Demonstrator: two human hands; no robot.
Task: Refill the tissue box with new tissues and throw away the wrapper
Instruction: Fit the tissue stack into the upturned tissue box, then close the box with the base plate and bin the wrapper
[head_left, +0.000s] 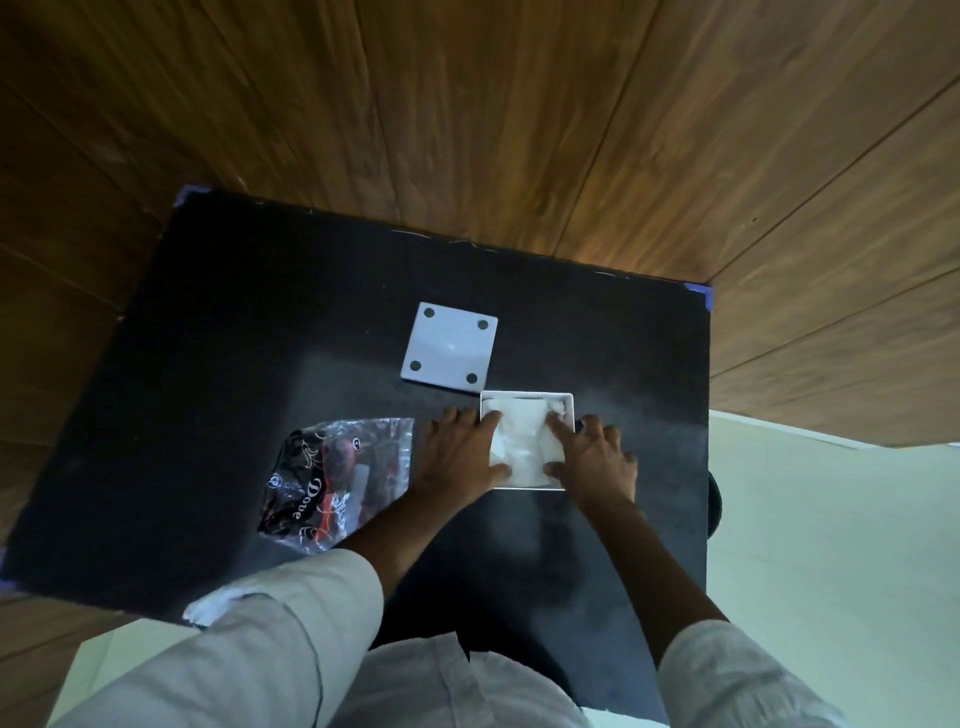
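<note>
A square white tissue box stands open on the black table, with white tissues inside it. My left hand lies at the box's left side, its forefinger and thumb pressing on the tissues. My right hand mirrors it on the right, forefinger and thumb also on the tissues. The box's white square base panel, with dark round pads at its corners, lies flat just beyond the box. The empty clear and black plastic wrapper lies to the left of my left hand.
The black table has blue tape at its corners and is set against a wooden panelled wall. A pale floor shows to the right, with a dark round object at the table's right edge.
</note>
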